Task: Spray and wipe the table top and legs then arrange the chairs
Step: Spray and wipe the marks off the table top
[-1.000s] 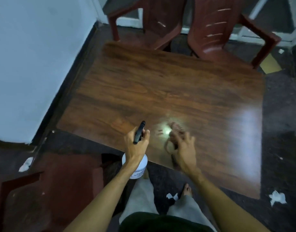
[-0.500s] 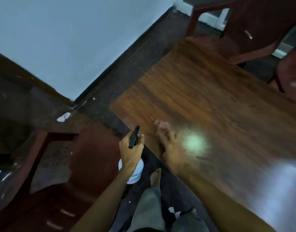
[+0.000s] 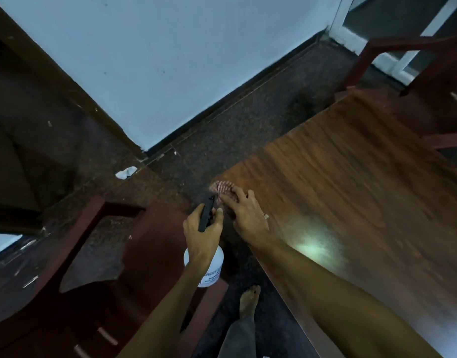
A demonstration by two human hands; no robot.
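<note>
Near chair: a dark red plastic armchair [image 3: 67, 293] stands at the lower left on the dark speckled floor [image 3: 222, 140], close to the desk's near corner.
Paper scrap: a small crumpled white scrap [image 3: 125, 173] lies on the floor by the foot of the pale blue wall [image 3: 170, 60].
Left grip: the left grip [image 3: 203, 233] is clenched round the neck of a white plastic spray bottle with a black trigger head [image 3: 209, 270]. The body hangs below the fist, off the desk, just left of its edge.
Cloth: a red-and-white checked cloth [image 3: 222, 188] lies on the desk's near-left corner, partly under the right grip's fingers and just beyond the bottle's nozzle.
Right grip: the right grip [image 3: 248, 215] presses the cloth with spread fingers, not closed round it.
Desk: the brown wood-grain desk [image 3: 351, 189] fills the right, with a bright glare patch beside the right forearm.
Far chair: a second dark red plastic chair [image 3: 428, 86] stands at the desk's far end.
</note>
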